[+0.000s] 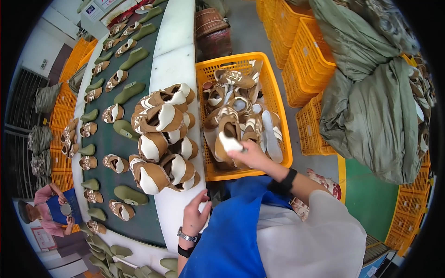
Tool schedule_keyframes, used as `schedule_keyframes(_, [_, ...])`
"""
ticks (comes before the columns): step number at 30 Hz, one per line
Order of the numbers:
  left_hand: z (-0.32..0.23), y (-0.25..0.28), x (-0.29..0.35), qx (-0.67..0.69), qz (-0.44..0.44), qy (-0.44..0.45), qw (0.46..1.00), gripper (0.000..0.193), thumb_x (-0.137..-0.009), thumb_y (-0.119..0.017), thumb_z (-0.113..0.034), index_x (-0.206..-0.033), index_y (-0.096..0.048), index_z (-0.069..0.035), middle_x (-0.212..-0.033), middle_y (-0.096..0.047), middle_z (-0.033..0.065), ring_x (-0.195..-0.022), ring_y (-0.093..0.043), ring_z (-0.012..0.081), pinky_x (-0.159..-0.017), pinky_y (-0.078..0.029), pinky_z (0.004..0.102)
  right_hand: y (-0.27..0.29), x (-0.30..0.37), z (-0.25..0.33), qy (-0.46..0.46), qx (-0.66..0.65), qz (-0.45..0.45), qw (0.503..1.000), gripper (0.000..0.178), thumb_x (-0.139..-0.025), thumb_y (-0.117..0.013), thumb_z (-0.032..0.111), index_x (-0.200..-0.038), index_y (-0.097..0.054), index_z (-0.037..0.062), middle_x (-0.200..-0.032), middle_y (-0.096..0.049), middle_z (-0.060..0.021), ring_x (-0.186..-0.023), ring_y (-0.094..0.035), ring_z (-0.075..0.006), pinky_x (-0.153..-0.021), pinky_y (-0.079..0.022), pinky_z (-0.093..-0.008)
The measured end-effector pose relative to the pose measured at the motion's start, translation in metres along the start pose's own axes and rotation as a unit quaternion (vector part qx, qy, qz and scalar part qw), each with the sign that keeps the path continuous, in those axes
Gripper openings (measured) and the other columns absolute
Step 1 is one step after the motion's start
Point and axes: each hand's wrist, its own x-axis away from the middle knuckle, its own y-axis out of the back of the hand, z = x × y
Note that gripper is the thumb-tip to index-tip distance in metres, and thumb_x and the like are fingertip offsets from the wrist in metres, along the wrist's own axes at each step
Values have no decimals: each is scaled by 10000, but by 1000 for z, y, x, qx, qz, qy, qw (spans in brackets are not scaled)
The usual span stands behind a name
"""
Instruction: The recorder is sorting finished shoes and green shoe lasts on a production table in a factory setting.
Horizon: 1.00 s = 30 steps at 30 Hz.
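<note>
My right hand (250, 155) reaches over the yellow crate (279, 104) and pinches the white heel of a brown-and-white shoe upper (229, 134). More brown uppers with white laces (235, 78) lie jumbled in the crate, along with pale sole-shaped pieces (270, 134). My left hand (196, 212) hovers by the white ledge (174, 211), thumb and fingers apart and loosely curled, with nothing clearly held. Just beyond it, a stack of brown-and-white shoe uppers (162, 120) stands on the ledge, partly over the belt.
Green shoe lasts (131, 195) and uppers line the dark green belt (150, 211) on the left. A person in a blue apron (58, 206) stands across the belt. Stacked yellow crates (308, 60) and grey-green covers (371, 111) fill the right side. More lasts (121, 251) lie at the lower left.
</note>
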Motion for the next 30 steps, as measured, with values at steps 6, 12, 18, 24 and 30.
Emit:
schedule_keyframes(6, [-55, 17, 2, 326, -108, -70, 937, 652, -784, -630, -96, -1327, -278, -14, -1182, -478, 132, -1104, -472, 231, -932, -385, 352, -10, 113, 69, 398, 401, -103, 819, 236, -605, -686, 327, -755, -618, 157, -744, -425, -112, -704, -485, -286, -600, -375, -366])
schedule_keyframes(12, [-52, 37, 80, 328, -345, -66, 877, 468, -795, -575, -51, -1218, -385, 13, -1139, -503, 88, -1031, -494, 170, -898, -389, 308, -52, 158, 117, 569, 373, 37, 732, 244, -647, -610, 185, -890, -599, 195, -729, -413, -73, -690, -464, -257, -595, -355, -350])
schedule_keyframes(18, [13, 43, 181, 424, -536, -6, 730, 372, -818, -478, -36, -1184, -424, -1, -1113, -515, 76, -1002, -496, 166, -896, -380, 298, -95, 164, 152, 541, 62, 279, 791, 298, -716, -579, 23, -998, -545, 113, -881, -539, -69, -733, -508, -208, -707, -399, -321])
schedule_keyframes(24, [38, 19, 242, 495, -581, 10, 646, 399, -828, -466, -50, -1219, -403, 0, -1160, -498, 81, -1038, -491, 177, -904, -382, 300, -153, 134, 130, 136, -387, 451, 793, 361, -522, -525, -49, -819, -391, 106, -860, -438, -11, -877, -454, -148, -767, -363, -238])
schedule_keyframes(30, [86, -1, 276, 747, -427, -117, 497, 363, -885, -466, -199, -1191, -433, -6, -1138, -527, 105, -1023, -524, 216, -828, -450, 327, -203, 121, 117, 232, -152, 433, 858, 256, -550, -495, -17, -781, -426, 66, -809, -449, -12, -808, -446, -135, -741, -349, -216])
